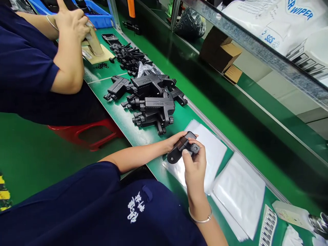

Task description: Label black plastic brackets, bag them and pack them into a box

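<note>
Both my hands hold a black plastic bracket [176,152] with a rounded end and a small knob, tilted above plastic bags. My left hand [174,140] grips it from behind, its fingers mostly hidden. From the near side my right hand [196,165] closes on it, thumb pressed by the knob. Just beyond lies a pile of similar black brackets [159,104], some with BOSCH lettering. Under my hands is a stack of clear plastic bags [211,147], and a second stack of bags [241,191] lies to the right.
A co-worker's hand [73,25] holds a beige fixture [95,42] at the left, near small black parts [128,56] and a blue bin [101,20]. A label sheet [268,225] and a pump bottle [294,213] are at the right. A metal shelf edge [269,49] overhangs the back.
</note>
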### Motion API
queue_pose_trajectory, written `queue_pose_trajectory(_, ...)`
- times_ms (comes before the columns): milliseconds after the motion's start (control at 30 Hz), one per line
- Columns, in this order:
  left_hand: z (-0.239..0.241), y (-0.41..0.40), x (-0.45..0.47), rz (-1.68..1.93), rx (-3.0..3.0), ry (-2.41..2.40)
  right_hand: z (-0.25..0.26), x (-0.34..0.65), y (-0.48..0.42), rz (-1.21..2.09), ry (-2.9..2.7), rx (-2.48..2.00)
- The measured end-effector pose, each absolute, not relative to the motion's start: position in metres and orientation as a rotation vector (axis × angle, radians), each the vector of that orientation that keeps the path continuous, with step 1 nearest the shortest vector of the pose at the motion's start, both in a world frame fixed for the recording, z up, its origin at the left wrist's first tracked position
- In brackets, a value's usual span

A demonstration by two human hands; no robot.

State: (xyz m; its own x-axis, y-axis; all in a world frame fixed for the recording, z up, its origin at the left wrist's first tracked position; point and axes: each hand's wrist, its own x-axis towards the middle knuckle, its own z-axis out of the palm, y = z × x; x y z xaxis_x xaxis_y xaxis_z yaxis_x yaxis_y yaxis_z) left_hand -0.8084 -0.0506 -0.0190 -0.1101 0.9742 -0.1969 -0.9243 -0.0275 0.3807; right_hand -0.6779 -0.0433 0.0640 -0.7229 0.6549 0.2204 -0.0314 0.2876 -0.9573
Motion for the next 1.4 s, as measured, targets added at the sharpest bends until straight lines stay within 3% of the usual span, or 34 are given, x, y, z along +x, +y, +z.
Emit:
queue_pose_trajectory(400,-0.015,-0.054,-0.813,1.579,0.141,0.473,0.067,-0.681,-0.042,1.401,-2.107,-0.386)
queue_pose_trajectory(667,-0.02,-0.051,-0.811,1.585,0.136,0.543,0.069,-0.678,-0.037,1.386,-2.052,-0.538)
queue_pose_trajectory(1000,-0.028,-0.047,-0.808,1.649,0.051,0.517,0.068,-0.683,-0.024,1.67,-1.751,-0.528)
queue_pose_trajectory(1400,-0.016,-0.048,-0.808,1.616,0.029,0.531,0.066,-0.687,-0.016,1.732,-1.738,-0.408)
